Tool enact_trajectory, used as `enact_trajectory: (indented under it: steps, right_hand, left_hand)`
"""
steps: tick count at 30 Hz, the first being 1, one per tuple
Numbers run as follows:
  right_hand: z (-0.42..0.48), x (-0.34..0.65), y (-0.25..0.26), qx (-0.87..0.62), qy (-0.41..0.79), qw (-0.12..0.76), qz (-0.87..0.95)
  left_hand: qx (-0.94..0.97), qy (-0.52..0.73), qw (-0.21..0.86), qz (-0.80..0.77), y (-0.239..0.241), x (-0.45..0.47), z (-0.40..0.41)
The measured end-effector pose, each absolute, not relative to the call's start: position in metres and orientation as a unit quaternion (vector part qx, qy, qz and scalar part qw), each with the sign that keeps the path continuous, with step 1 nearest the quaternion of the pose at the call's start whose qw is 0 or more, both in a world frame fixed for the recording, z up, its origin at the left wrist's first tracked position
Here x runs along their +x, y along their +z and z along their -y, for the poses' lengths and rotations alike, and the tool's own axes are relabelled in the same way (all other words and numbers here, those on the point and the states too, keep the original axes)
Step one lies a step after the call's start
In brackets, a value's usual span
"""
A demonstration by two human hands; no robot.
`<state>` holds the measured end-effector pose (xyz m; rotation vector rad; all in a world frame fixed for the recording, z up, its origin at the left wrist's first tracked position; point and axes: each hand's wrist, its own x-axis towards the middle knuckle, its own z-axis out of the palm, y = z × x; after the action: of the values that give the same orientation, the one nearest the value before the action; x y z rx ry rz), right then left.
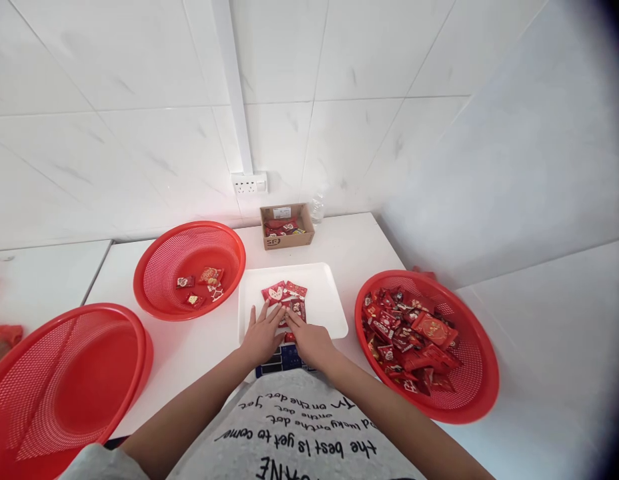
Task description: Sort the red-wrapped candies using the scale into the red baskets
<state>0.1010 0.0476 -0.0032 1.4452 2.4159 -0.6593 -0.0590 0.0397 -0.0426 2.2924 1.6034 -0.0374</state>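
Note:
A white tray (324, 300) sits on a scale in front of me, with a few red packets (285, 297) lying on it. My left hand (262, 333) rests flat on the tray's near edge, fingers spread and touching the nearest packet. My right hand (309, 340) lies beside it, fingers stretched toward the same packets, touching them. The scale's keypad (279, 362) shows just below my hands.
A red basket (482, 373) full of red packets stands at the right. Another red basket (159, 293) at the left holds a few packets. Stacked empty red baskets (64, 380) sit at the near left. A small cardboard box (287, 227) is by the tiled wall.

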Motion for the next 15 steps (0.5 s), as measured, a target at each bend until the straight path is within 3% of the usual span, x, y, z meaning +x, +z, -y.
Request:
enact_trajectory:
  steps: [6,15]
  right_hand:
    - [-0.049,0.101,0.004,0.494,-0.229,0.106,-0.832]
    - [-0.051,0.098,0.012,0.478,-0.204,0.146,-0.842]
  left_hand:
    - [0.819,-0.031,0.132,-0.558,-0.037,-0.057,-0.037]
    - [0.817,-0.041,0.145,-0.557,-0.019,-0.051,-0.038]
